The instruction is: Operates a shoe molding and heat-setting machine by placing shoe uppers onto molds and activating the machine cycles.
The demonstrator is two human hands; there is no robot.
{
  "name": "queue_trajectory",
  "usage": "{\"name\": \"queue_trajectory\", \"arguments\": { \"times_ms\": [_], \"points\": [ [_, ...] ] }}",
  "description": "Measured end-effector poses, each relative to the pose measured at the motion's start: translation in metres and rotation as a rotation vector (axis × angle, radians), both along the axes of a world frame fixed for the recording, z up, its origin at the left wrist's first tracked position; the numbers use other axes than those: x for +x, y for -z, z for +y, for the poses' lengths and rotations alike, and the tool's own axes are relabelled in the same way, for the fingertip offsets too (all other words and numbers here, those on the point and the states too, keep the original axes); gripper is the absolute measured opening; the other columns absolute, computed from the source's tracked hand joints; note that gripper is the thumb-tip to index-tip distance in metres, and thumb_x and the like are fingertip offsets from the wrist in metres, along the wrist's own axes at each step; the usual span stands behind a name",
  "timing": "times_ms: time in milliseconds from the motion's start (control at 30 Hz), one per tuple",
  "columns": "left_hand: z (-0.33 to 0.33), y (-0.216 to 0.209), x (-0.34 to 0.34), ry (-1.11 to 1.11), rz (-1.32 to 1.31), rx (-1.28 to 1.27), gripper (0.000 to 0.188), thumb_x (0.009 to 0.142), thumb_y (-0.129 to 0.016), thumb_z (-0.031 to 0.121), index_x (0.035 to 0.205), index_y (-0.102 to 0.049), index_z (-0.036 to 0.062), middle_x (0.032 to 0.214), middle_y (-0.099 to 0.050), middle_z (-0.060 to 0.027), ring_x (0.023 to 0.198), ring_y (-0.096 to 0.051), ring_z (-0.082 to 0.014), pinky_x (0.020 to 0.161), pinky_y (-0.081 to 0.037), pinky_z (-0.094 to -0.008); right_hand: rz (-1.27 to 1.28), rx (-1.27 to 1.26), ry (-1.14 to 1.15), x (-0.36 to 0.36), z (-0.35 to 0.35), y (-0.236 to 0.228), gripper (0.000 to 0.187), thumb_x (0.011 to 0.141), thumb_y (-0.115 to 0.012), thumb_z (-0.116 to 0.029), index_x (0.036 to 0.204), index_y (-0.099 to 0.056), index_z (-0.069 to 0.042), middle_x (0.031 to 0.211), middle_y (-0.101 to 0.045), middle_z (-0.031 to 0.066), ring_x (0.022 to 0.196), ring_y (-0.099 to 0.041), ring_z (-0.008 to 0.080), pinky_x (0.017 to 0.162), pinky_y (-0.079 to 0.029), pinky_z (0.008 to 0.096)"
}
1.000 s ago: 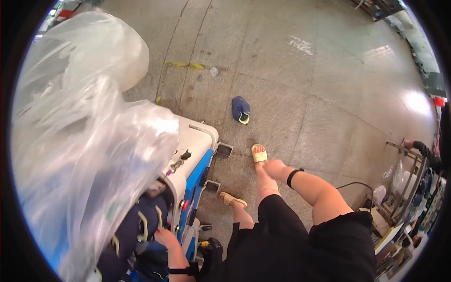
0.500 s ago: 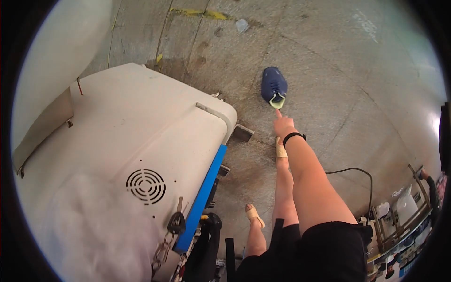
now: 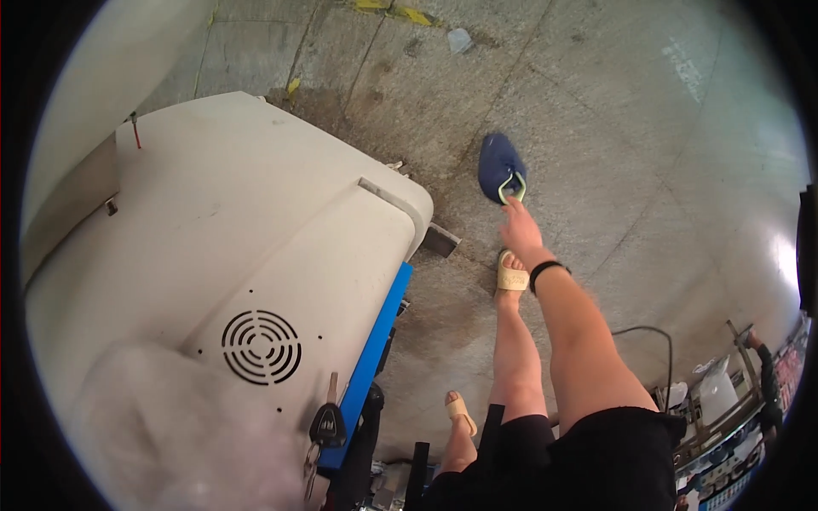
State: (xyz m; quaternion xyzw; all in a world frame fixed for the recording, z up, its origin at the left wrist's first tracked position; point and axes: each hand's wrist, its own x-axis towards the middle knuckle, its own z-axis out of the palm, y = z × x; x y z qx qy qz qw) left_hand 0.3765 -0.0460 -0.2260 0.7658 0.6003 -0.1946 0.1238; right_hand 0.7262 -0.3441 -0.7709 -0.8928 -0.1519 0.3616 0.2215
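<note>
My right hand (image 3: 521,227) reaches out in front of me with a black band round the wrist. Its fingers are closed at the heel collar of a navy blue lace-up shoe (image 3: 501,162) with a pale lime lining. The shoe's toe points away from me, and its opening faces my hand. Part of the grip is hidden behind the fingers. Nowhere in the picture does my left hand appear.
A large off-white machine housing (image 3: 213,221) with a round vent fills the left, a key (image 3: 327,424) hanging by its blue edge strip (image 3: 366,366). Blurred whitish material (image 3: 162,426) covers the lower left. A black cable (image 3: 670,358) runs beside cluttered shelving (image 3: 724,426) at lower right.
The shoe has turned and shows its opening and side differently. My right hand has closed from a pointing finger at the heel to a grip on it. The view has shifted slightly.
</note>
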Motion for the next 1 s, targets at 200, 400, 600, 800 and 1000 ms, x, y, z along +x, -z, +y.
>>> {"name": "queue_trajectory", "arguments": {
  "times_ms": [200, 400, 600, 800, 1000],
  "points": [
    [-0.018, -0.01, -0.011, 0.027, -0.036, 0.003, 0.052, 0.098, -0.046, 0.027, 0.138, -0.044, -0.0062, 0.141, -0.045, -0.0272, 0.129, -0.043, -0.0399, 0.105, -0.037, -0.0486, 0.379, 0.436, 1.26, 0.001, -0.011, -0.137, 0.025, 0.091, -0.071, -0.028, 0.097, -0.055, -0.009, 0.095, -0.062, 0.004, 0.086, -0.061, 0.021, 0.076, -0.051, 0.0404],
    [-0.032, -0.025, -0.008, 0.104, -0.053, 0.013, 0.054, 0.098, -0.047, 0.028, 0.139, -0.042, -0.0063, 0.144, -0.041, -0.0282, 0.132, -0.04, -0.0423, 0.106, -0.036, -0.0514, 0.914, 0.962, 1.588, 0.012, -0.05, -0.307, 0.035, 0.103, -0.044, -0.045, 0.099, -0.057, -0.013, 0.094, -0.059, -0.0018, 0.089, -0.057, 0.0159, 0.087, -0.05, 0.0381],
    [-0.037, -0.035, 0.032, 0.162, 0.179, 0.035, 0.057, 0.097, -0.047, 0.03, 0.141, -0.04, -0.0065, 0.146, -0.038, -0.0293, 0.134, -0.037, -0.0447, 0.107, -0.034, -0.0542, 0.931, 1.18, 1.417, 0.0, -0.069, -0.469, 0.033, 0.101, -0.047, -0.045, 0.092, -0.055, -0.015, 0.086, -0.055, -0.0027, 0.086, -0.055, 0.0136, 0.086, -0.049, 0.0363],
    [-0.033, -0.037, 0.056, 0.126, 0.155, 0.203, 0.066, 0.098, -0.042, 0.041, 0.149, -0.03, 0.0008, 0.155, -0.026, -0.0271, 0.143, -0.027, -0.0426, 0.101, -0.034, -0.0662, 0.921, 1.392, 1.413, -0.069, -0.064, -0.615, 0.02, 0.097, -0.057, -0.032, 0.087, -0.057, -0.015, 0.082, -0.056, -0.0041, 0.077, -0.058, 0.0072, 0.065, -0.052, 0.0237],
    [-0.039, -0.045, 0.046, 0.176, -0.232, 0.302, 0.075, 0.092, -0.053, 0.042, 0.152, -0.027, 0.0055, 0.159, -0.017, -0.0273, 0.146, -0.015, -0.0497, 0.102, -0.026, -0.0761, 0.991, 1.678, 1.089, -0.175, -0.055, -0.717, 0.019, 0.098, -0.053, -0.028, 0.092, -0.059, -0.012, 0.087, -0.055, -0.0019, 0.089, -0.055, 0.0126, 0.089, -0.049, 0.0327]
  ]
}}
